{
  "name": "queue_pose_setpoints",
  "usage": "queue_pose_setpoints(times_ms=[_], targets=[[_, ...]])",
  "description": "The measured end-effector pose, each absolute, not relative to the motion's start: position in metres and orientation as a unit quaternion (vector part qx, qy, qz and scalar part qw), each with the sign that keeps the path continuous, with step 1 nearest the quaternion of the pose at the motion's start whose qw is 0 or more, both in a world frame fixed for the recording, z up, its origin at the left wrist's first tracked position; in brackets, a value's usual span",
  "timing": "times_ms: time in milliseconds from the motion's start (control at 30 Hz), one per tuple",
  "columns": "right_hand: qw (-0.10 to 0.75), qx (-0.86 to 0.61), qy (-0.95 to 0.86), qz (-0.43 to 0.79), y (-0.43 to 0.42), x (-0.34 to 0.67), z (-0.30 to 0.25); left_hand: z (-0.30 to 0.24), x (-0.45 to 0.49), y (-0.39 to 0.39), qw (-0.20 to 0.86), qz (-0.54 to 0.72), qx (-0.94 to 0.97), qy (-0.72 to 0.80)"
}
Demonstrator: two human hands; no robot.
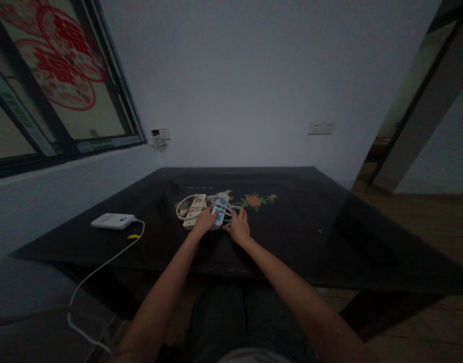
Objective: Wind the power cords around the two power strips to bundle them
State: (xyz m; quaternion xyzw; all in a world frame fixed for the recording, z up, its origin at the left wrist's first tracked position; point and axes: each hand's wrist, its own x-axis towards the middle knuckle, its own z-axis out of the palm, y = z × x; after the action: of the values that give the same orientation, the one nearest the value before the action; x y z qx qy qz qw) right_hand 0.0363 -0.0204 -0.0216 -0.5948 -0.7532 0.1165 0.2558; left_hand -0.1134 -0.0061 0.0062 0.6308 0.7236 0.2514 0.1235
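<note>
Two power strips lie side by side near the middle of the black table. The cream power strip (pixel 191 220) is on the left with its pale cord looped over it. To its right is a blue-and-white power strip (pixel 219 216), with a white cord (pixel 227 204) bundled around its upper part. My left hand (pixel 205 221) is closed at the lower left side of the blue-and-white strip, thumb over its face; its other fingers are partly hidden. My right hand (pixel 239 227) rests beside that strip, fingers spread against the cord loops and thumb reaching toward the strip's lower end.
The black table (pixel 292 252) carries a painted flower design. At its left lies a white box-shaped device (pixel 112 221), its white cable (pixel 103 263) hanging over the front edge near a yellow tag (pixel 133 236). Wall sockets (pixel 320 128) are behind; a window (pixel 65 75) is at left.
</note>
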Motion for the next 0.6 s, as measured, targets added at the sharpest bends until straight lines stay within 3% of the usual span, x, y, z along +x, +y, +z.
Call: queue_pose_setpoints(times_ms=[400,600], targets=[[0.293,-0.521,-0.779,0.190,-0.015,0.052,-0.033,0.003,-0.101,-0.023,0.117,0.297,0.615,0.721],[0.498,-0.425,-0.693,0.301,-0.015,0.078,-0.026,0.017,-0.102,-0.054,0.126,0.377,0.626,0.671]])
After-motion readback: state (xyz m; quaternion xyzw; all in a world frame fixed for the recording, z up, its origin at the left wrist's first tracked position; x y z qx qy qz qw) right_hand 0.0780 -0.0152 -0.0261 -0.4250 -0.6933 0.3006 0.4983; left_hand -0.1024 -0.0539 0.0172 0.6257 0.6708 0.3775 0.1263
